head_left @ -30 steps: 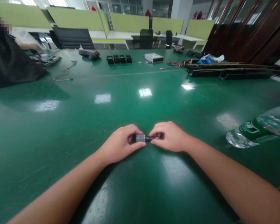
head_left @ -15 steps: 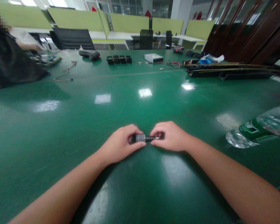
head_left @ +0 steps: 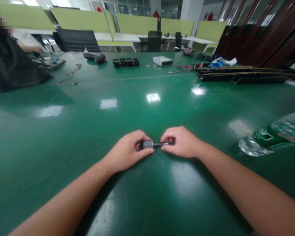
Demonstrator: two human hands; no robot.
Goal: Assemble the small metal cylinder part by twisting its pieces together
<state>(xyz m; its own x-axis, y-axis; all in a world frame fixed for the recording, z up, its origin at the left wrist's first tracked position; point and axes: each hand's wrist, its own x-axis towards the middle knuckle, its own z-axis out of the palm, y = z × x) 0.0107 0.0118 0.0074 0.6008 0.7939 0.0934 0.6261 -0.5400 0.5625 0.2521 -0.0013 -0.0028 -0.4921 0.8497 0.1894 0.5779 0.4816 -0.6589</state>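
Low over the green table (head_left: pixel 127 114), my left hand (head_left: pixel 127 151) pinches a small grey cylinder (head_left: pixel 147 144) between thumb and fingers. A thin dark rod (head_left: pixel 157 144) runs from the cylinder's right end toward my right hand (head_left: pixel 180 142). The fingers of that hand are closed around the rod's other end, which has a dark, partly shiny piece on it. Fingers hide part of both ends, and blur keeps me from telling what kind of part this is.
A clear bottle with a green label (head_left: pixel 272 136) lies at the right. Along the far side are a black row of modules (head_left: pixel 126 62), a silver box (head_left: pixel 162 61), a power tool (head_left: pixel 94 57), a cable (head_left: pixel 68 78) and long black strips (head_left: pixel 241 75). Another person (head_left: pixel 12 62) is at the far left.
My right hand has shifted slightly right and up, away from the left one. More of the thin rod shows between the hands. My left hand has stayed in place.
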